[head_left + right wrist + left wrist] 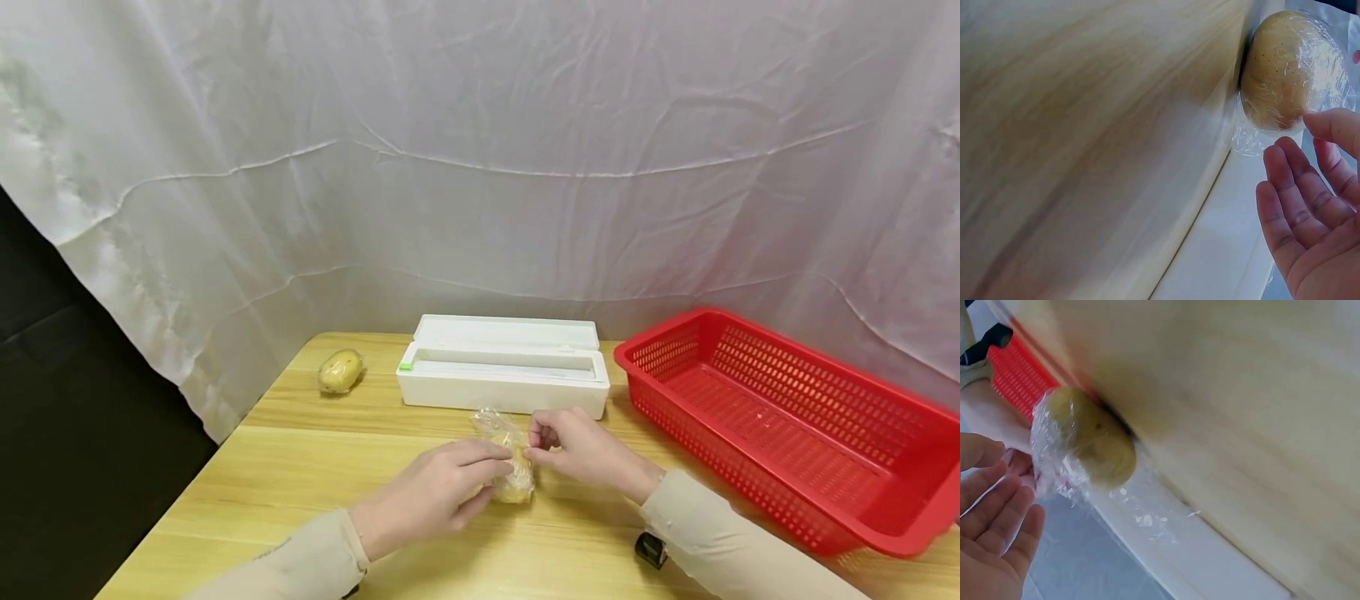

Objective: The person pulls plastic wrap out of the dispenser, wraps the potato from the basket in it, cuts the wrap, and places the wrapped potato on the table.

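Note:
On the table in front of me lies a potato (514, 493) loosely wrapped in clear plastic film (495, 425), whose loose end spreads towards the white box. My left hand (450, 483) is at the film's left side with its fingers loosely extended; in the left wrist view they stand apart from the potato (1094, 437). From the right, my right hand (581, 446) reaches the film with bent, relaxed fingers. Its thumb tip touches the wrapped potato (1282, 69) in the right wrist view, and a gap shows between thumb and fingers.
Behind the potato stands a long white box (502, 390) with its lid (506, 332) raised. Another film-wrapped potato (341, 371) lies at the far left of the wooden table (322, 467). A red perforated basket (750, 483) stands on the right. A pale curtain (480, 217) hangs behind.

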A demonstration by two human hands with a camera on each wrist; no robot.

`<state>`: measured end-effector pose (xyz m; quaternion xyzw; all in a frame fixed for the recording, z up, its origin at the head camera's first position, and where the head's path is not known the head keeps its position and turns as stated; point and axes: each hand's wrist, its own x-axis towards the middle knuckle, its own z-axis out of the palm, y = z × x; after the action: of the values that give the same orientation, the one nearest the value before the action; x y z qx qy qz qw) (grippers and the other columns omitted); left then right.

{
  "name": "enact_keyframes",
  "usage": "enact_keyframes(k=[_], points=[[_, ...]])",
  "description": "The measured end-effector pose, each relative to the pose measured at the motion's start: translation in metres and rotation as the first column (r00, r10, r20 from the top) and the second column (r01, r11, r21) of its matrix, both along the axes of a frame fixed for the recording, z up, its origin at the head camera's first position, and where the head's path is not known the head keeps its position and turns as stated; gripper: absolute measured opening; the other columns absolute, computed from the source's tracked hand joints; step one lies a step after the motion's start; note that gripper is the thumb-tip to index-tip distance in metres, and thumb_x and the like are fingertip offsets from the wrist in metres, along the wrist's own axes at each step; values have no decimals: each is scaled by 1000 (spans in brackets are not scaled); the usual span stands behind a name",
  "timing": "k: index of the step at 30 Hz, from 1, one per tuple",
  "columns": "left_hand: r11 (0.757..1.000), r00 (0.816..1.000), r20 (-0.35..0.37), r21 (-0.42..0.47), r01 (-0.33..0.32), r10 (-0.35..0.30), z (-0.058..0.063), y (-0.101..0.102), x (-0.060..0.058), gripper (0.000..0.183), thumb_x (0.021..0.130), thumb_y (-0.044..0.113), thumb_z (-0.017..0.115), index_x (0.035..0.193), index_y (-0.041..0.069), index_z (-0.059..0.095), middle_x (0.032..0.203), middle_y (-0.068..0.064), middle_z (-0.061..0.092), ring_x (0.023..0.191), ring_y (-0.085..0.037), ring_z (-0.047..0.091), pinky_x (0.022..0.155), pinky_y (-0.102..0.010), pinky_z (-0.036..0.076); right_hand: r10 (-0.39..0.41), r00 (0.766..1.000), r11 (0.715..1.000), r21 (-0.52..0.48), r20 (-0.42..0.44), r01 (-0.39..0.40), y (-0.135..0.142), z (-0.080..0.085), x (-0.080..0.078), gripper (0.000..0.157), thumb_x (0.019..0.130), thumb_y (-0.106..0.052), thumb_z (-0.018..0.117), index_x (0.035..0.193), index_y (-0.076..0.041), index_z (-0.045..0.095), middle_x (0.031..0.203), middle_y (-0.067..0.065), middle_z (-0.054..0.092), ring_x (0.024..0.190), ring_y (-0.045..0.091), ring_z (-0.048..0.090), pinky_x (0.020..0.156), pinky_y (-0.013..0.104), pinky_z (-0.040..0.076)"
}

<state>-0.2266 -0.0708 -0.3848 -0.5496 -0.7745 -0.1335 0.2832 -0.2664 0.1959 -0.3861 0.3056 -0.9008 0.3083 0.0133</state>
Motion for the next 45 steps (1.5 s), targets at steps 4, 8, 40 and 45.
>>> enact_keyframes(k=[4, 8, 40, 45], points=[[999, 1000, -3, -42, -30, 30, -6, -1, 1, 35, 90, 7, 84, 124, 7, 77, 131, -8, 77, 120, -18, 75, 104, -27, 59, 3, 1000, 1000, -4, -10, -3, 2, 1, 1, 19, 96, -16, 80, 87, -18, 64, 78, -11, 68, 72, 0, 60, 66, 20, 50], [996, 998, 27, -66, -61, 63, -9, -4, -1, 36, 92, 9, 83, 127, 7, 77, 136, -7, 75, 125, -20, 73, 106, -28, 58, -16, 999, 1000, -8, -46, 16, 5, 2, 4, 19, 95, -17, 81, 86, -19, 64, 79, -12, 71, 73, -2, 63, 69, 23, 55], [996, 929, 362, -68, -60, 80, -13, -4, -14, 33, 99, 12, 77, 132, 7, 75, 142, -8, 71, 131, -22, 70, 109, -34, 56, 94, 988, 988, 134, -120, -78, -4, 6, 21, 47, 97, -38, 81, 133, -9, 76, 119, -3, 73, 110, 13, 71, 98, 36, 60], [995, 916, 393, -77, -59, 84, -12, -5, -15, 32, 101, 12, 75, 133, 8, 75, 142, -8, 71, 131, -23, 70, 109, -36, 56, 80, 992, 989, 135, -98, -67, -4, 7, 21, 48, 96, -41, 81, 132, -10, 77, 119, -4, 73, 110, 15, 72, 96, 37, 61]])
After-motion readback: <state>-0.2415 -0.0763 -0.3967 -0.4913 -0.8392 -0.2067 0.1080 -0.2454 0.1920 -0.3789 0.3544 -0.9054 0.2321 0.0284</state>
